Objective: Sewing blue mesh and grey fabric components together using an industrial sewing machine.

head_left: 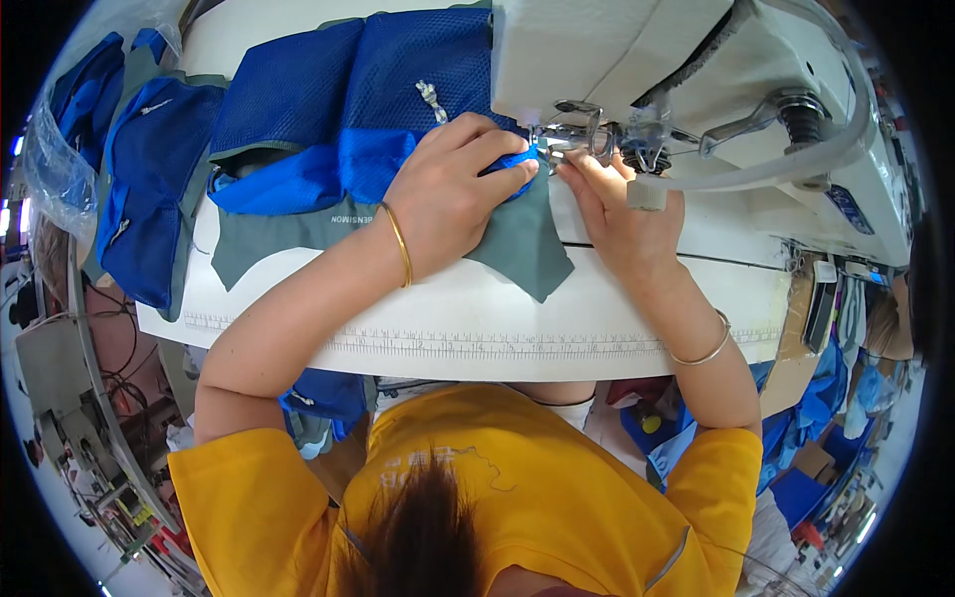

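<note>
- Fabric panel [373,164], blue mesh and grey, lies at eleven o'clock.
- Left hand [448,199]: fingers [504,182] pinch the panel's blue fold.
- Right hand [627,214] sits beside the sewing machine [686,70], two o'clock; cannot tell its grip.

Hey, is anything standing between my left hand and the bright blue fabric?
Nothing visible is: your left hand is directly on the bright blue fabric, thumb and fingers pinching it just left of the sewing machine's needle area.

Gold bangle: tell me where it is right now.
In the head view, the gold bangle is left of centre, around the wrist of the left hand, above the printed ruler.
</note>
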A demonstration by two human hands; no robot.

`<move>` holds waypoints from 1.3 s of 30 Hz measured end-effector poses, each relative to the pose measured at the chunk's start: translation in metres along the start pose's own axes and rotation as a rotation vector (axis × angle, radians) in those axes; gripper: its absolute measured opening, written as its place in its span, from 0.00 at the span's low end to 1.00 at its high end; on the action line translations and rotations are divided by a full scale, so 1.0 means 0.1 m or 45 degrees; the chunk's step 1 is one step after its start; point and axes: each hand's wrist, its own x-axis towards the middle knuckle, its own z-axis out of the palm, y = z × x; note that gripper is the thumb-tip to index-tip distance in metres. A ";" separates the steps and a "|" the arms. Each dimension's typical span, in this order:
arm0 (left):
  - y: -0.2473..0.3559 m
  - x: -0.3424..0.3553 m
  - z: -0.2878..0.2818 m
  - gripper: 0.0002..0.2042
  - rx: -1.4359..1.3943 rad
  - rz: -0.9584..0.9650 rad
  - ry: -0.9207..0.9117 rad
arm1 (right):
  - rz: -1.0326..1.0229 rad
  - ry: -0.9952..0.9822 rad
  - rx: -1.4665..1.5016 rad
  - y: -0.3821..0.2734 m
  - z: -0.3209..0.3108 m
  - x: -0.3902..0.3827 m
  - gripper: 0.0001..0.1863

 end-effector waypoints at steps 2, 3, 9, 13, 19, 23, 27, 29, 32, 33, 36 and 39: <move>0.00 0.00 -0.01 0.15 0.022 0.003 -0.003 | 0.000 0.034 0.034 -0.02 0.00 0.01 0.09; -0.01 0.00 -0.01 0.15 0.022 0.004 -0.002 | 0.000 0.034 0.033 -0.02 -0.01 0.02 0.09; -0.02 0.00 -0.01 0.15 0.049 0.009 -0.013 | -0.026 0.045 -0.054 0.05 0.06 -0.04 0.09; -0.02 0.02 0.00 0.15 0.074 0.003 -0.021 | -0.032 0.047 -0.083 -0.01 -0.01 -0.04 0.09; -0.07 -0.01 0.00 0.16 -0.015 -0.009 0.042 | -0.087 0.083 -0.039 -0.11 -0.13 -0.01 0.10; 0.00 0.03 -0.09 0.15 0.030 0.094 0.064 | -0.138 0.060 -0.086 -0.17 -0.20 -0.01 0.03; 0.07 0.01 -0.10 0.13 0.056 0.066 0.019 | -0.136 0.070 -0.058 -0.17 -0.20 -0.03 0.01; 0.04 -0.02 -0.08 0.12 0.025 0.035 -0.037 | -0.123 0.018 0.015 -0.19 -0.23 -0.02 0.04; 0.00 -0.01 -0.07 0.12 0.020 0.049 -0.065 | -0.114 0.024 0.044 -0.20 -0.23 -0.01 0.05; -0.01 -0.01 -0.07 0.12 0.020 0.058 -0.088 | -0.108 0.025 0.080 -0.20 -0.24 -0.01 0.05; 0.00 0.00 -0.09 0.12 0.027 0.032 -0.100 | -0.164 0.031 0.013 -0.19 -0.25 0.00 0.07; -0.02 -0.02 -0.07 0.13 -0.063 -0.054 -0.105 | -0.041 0.017 0.137 -0.26 -0.24 0.03 0.04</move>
